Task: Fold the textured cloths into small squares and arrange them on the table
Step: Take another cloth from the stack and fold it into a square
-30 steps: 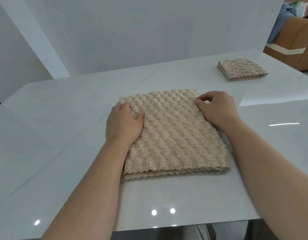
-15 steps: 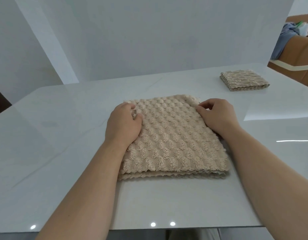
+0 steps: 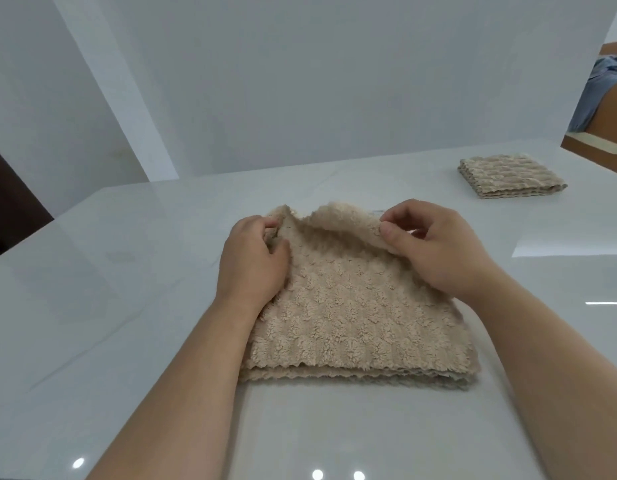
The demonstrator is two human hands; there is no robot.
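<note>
I am pinching the beige cloth's [image 3: 348, 313] far edge, my left hand [image 3: 253, 261] and right hand [image 3: 435, 247] clamping its corners; bare table [image 3: 127, 306] is surrounding it.

Forearms bare to frame edge; left grip [image 3: 253, 258] and right grip [image 3: 435, 251] bare; right thumbnail trimmed short.

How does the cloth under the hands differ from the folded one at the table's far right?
The near cloth is a broad fold; the far cloth is a tighter, smaller-looking square. The near cloth's far edge is lifted, pinched by the left hand and right hand; the far cloth lies flat, untouched. Both are beige, bumpy and on the table.
</note>
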